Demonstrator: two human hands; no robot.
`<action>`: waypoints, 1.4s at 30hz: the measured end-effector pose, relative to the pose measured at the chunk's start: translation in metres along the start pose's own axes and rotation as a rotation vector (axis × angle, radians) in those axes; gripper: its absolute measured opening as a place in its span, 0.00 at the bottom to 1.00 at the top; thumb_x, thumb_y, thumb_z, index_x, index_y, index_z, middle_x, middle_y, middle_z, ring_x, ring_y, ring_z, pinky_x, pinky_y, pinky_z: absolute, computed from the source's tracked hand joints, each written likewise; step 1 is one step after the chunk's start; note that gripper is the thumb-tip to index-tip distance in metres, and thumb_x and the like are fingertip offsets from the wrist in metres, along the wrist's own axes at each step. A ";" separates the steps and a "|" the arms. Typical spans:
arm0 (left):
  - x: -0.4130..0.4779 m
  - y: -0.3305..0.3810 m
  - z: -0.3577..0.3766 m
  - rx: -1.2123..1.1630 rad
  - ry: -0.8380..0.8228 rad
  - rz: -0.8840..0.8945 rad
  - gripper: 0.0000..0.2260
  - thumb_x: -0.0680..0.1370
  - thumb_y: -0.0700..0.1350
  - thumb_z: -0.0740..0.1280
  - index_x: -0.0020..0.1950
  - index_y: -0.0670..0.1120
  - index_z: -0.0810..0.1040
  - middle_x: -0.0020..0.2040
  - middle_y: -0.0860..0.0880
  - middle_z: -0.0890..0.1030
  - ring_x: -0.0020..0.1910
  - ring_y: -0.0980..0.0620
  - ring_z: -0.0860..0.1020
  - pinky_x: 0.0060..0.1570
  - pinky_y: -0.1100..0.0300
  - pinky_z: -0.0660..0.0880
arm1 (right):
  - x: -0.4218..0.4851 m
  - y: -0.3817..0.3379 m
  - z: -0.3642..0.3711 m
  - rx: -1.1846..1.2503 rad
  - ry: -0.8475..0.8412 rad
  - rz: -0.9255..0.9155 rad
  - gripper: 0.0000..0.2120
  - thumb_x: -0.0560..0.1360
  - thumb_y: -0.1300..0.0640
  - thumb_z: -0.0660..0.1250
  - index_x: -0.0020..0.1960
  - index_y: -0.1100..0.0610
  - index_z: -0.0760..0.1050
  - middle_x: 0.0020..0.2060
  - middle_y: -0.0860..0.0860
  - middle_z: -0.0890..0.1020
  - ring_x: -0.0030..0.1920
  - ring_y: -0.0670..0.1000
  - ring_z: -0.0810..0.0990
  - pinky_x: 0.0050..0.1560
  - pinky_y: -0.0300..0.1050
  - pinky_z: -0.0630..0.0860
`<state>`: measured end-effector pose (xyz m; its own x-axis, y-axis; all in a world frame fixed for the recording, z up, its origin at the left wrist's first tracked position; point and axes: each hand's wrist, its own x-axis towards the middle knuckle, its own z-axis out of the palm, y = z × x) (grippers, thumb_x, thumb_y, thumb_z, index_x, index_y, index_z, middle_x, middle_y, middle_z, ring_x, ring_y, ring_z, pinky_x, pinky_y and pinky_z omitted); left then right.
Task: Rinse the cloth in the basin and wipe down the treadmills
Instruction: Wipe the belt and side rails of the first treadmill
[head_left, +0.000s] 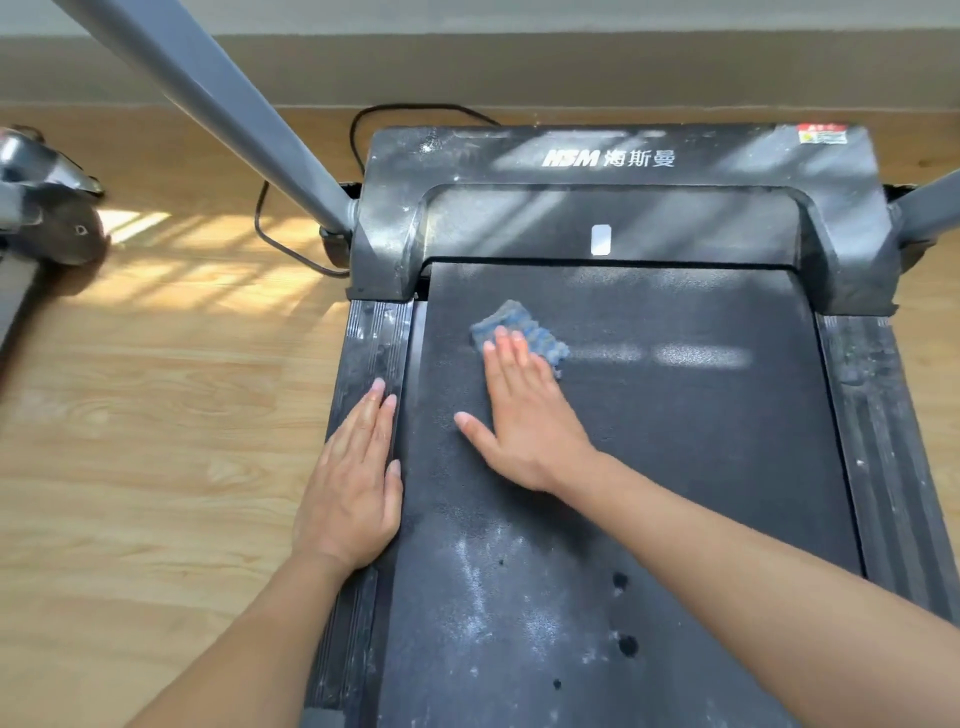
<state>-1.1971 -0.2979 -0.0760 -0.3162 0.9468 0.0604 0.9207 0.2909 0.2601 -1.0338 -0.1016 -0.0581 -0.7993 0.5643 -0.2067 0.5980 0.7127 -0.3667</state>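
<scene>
Flat-fingered right hand (524, 421) on blue cloth (525, 321), flat left hand (353, 493) on treadmill rail (376, 332).

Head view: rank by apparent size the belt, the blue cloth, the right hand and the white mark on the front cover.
1. belt
2. right hand
3. cloth, though the fingers cover part of it, so 2 and 3 are unsure
4. white mark

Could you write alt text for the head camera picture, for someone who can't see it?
A person's right hand presses a blue cloth flat on a dusty black treadmill belt, while the left hand rests flat on the left side rail. Wooden floor surrounds it.
</scene>
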 end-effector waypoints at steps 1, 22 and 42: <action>0.000 -0.001 -0.001 0.004 0.005 -0.018 0.32 0.81 0.44 0.59 0.85 0.39 0.58 0.87 0.44 0.55 0.86 0.47 0.56 0.84 0.50 0.56 | 0.009 -0.020 0.007 -0.016 -0.047 -0.085 0.43 0.82 0.33 0.47 0.84 0.60 0.38 0.83 0.56 0.36 0.82 0.54 0.32 0.83 0.56 0.40; -0.002 0.003 0.001 0.057 0.004 -0.054 0.31 0.82 0.48 0.57 0.85 0.39 0.60 0.87 0.44 0.58 0.84 0.44 0.60 0.83 0.49 0.57 | -0.166 0.160 -0.043 0.010 0.006 0.477 0.54 0.74 0.22 0.42 0.83 0.59 0.33 0.81 0.54 0.30 0.80 0.52 0.26 0.80 0.51 0.32; -0.003 0.001 -0.003 0.025 -0.005 -0.055 0.31 0.82 0.49 0.58 0.85 0.42 0.60 0.87 0.47 0.58 0.85 0.45 0.60 0.82 0.46 0.60 | -0.101 0.018 0.004 -0.236 -0.192 -0.129 0.53 0.77 0.23 0.46 0.84 0.61 0.37 0.83 0.58 0.38 0.82 0.56 0.33 0.83 0.55 0.41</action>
<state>-1.1961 -0.3012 -0.0730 -0.3656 0.9298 0.0415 0.9073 0.3461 0.2389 -0.9425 -0.1478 -0.0469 -0.8524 0.3903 -0.3480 0.4706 0.8627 -0.1852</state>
